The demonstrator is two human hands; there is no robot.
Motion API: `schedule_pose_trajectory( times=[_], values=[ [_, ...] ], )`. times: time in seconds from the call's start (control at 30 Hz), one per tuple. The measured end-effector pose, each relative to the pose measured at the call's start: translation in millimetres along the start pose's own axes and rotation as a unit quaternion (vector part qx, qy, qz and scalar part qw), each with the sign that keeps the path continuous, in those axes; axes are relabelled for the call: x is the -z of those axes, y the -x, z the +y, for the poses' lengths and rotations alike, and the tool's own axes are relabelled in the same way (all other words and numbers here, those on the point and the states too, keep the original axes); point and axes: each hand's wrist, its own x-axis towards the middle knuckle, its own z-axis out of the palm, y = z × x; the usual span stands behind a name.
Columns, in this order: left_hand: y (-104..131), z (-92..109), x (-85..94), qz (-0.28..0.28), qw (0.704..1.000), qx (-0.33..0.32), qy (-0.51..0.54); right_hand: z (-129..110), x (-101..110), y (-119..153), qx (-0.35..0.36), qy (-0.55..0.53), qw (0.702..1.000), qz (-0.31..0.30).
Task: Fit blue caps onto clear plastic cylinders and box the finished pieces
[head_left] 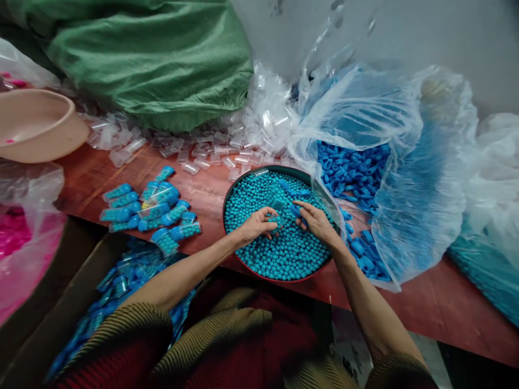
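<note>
A round red-rimmed basin (231, 253) full of small turquoise beads (279, 259) stands before me. Over the beads, my left hand (259, 224) is closed, thumb and fingers curled round a small clear tube (275, 220) with turquoise beads in it. Just to its right, my right hand (314, 219) pinches a blue plastic cap (296, 211). Another bead-filled clear tube seems to lie on the beads beyond my hands, with loose blue pieces (299, 193) beside it; its outline is blurred. One empty clear tube (261, 172) rests by the basin's far rim.
Capped bead-filled tubes (160, 208) are heaped left of the basin. Empty clear tubes (221, 151) lie scattered behind it. At right, an open plastic bag (421, 178) holds blue caps (357, 173). A green sack (162, 59) and beige basin (36, 127) stand at back left.
</note>
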Motion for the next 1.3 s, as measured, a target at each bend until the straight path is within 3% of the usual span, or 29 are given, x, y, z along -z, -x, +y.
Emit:
schedule_pose_trajectory(
  times=[0.17,0.3,0.5,0.67,0.97,1.07,1.23,1.3],
  values=[
    [-1.2,-4.1,0.3,0.026,0.997,-0.040,-0.053,-10.2,-5.8,10.5,0.066,0.079,0.995,0.006],
    [-2.9,-8.7,-0.9,0.044,0.988,-0.078,-0.123,-27.2,-15.3,19.8,0.044,0.052,0.998,0.005],
    [0.8,-9.3,-5.1,0.037,0.987,-0.087,-0.130,-41.1,-38.0,28.7,0.107,0.092,0.989,0.055],
    [6.4,-4.6,-10.3,0.047,0.988,-0.077,-0.127,-46.8,-34.1,34.2,0.099,0.107,0.989,0.038],
    [9.9,-6.8,-11.3,0.067,0.981,-0.116,-0.142,-43.3,-32.9,40.0,0.143,0.198,0.968,0.048],
    [9.9,-8.9,-11.2,0.054,0.985,-0.095,-0.132,-43.3,-31.3,41.2,0.130,0.168,0.977,0.017],
    [9.0,-12.5,-11.5,0.068,0.984,-0.091,-0.136,-38.7,-37.3,42.1,0.132,0.168,0.976,0.051],
    [7.7,-14.6,-11.2,0.080,0.983,-0.093,-0.139,-36.2,-40.5,40.5,0.143,0.164,0.976,0.025]
  ],
)
